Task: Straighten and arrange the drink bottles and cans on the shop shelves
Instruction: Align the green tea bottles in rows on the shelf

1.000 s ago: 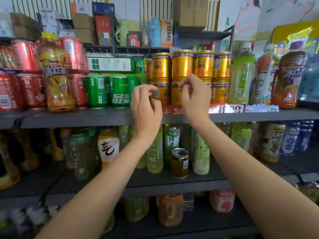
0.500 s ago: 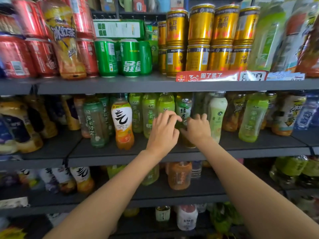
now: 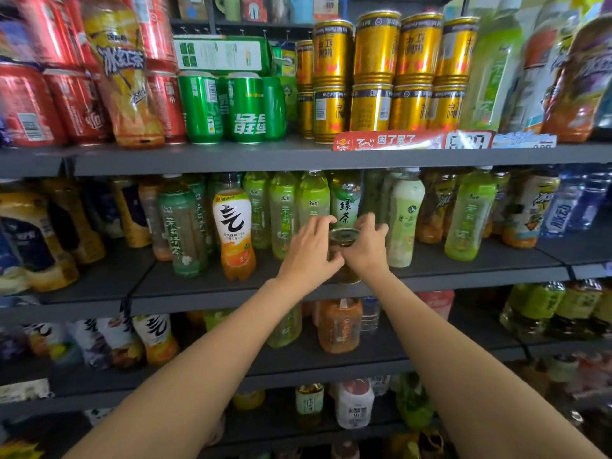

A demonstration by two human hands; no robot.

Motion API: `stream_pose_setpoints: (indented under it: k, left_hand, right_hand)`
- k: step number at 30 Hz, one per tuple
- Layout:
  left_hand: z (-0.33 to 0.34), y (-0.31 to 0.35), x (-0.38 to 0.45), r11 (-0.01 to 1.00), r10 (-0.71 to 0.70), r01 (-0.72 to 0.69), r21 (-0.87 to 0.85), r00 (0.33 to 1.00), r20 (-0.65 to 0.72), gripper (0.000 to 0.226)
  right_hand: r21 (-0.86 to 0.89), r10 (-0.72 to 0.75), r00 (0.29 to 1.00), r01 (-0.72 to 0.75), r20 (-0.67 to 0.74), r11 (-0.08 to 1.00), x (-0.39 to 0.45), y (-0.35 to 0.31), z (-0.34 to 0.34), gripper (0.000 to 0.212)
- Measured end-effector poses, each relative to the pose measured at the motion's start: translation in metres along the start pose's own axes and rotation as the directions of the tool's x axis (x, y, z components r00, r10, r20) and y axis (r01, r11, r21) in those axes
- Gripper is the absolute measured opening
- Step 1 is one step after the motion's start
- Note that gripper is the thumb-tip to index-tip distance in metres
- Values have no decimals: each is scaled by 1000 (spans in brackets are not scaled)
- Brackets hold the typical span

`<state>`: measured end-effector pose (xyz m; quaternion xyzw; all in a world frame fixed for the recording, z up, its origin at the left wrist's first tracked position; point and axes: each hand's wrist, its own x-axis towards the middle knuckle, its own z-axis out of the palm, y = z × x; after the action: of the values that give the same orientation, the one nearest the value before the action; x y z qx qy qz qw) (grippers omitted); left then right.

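Note:
A lone gold can stands at the front of the middle shelf, among green tea bottles. My left hand curls round its left side and my right hand curls round its right side, so both grip it. Only the can's top and a strip of its body show between my fingers. On the top shelf stacked gold cans stand in two tiers, directly above my hands.
Green cans and red cans fill the top shelf's left, with an iced-tea bottle leaning among them. A white-and-orange bottle and a pale bottle flank my hands. Lower shelves hold more bottles.
My hands dropped from the stacked gold cans on the top shelf to the middle shelf and closed round the single gold can there. The view tilted downward and moved closer.

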<state>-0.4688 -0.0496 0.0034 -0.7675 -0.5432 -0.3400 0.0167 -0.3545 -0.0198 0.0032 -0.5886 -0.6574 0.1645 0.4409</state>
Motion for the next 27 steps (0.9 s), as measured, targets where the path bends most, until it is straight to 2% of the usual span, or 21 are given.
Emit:
stream_pose_setpoints:
  k: [2, 4, 6, 8, 10, 12, 14, 17, 22, 27]
  left_hand:
    - [-7, 1, 2, 976, -67, 77, -202, 996, 54, 60]
    - [-17, 2, 3, 945, -82, 77, -318, 997, -2, 54]
    - [-30, 8, 4, 940, -46, -11, -340, 986, -158, 45]
    - [-46, 21, 7, 913, -12, -109, -393, 956, -294, 39]
    - [-67, 39, 15, 861, 10, -203, -467, 924, -382, 43]
    - [-92, 54, 31, 815, 22, -247, -524, 917, -398, 50]
    - [-117, 61, 52, 796, 27, -234, -558, 935, -353, 52]
    - [-148, 55, 87, 779, -16, -158, -607, 962, -271, 59]
    - [-172, 39, 120, 773, -110, 6, -634, 986, -125, 69]
    - [-154, 27, 140, 788, -188, 121, -604, 981, -49, 70]
  right_hand:
    - [138, 29, 1000, -29, 3, 990, -5, -7, -8, 61]
    - [213, -32, 998, 43, -54, 976, -8, -18, -17, 61]
    - [244, -153, 973, 193, -173, 950, -14, -37, -29, 57]
    - [278, -249, 914, 342, -320, 897, -16, -63, -43, 56]
    - [302, -321, 839, 475, -440, 827, -12, -92, -60, 53]
    - [306, -346, 794, 536, -500, 787, 1, -119, -79, 47]
    - [297, -362, 790, 545, -495, 784, 18, -144, -97, 41]
    - [188, -461, 760, 590, -458, 785, 46, -169, -116, 38]
    - [-56, -601, 753, 611, -268, 790, 88, -185, -115, 38]
    - [-206, -585, 776, 548, -237, 811, 108, -175, -93, 43]
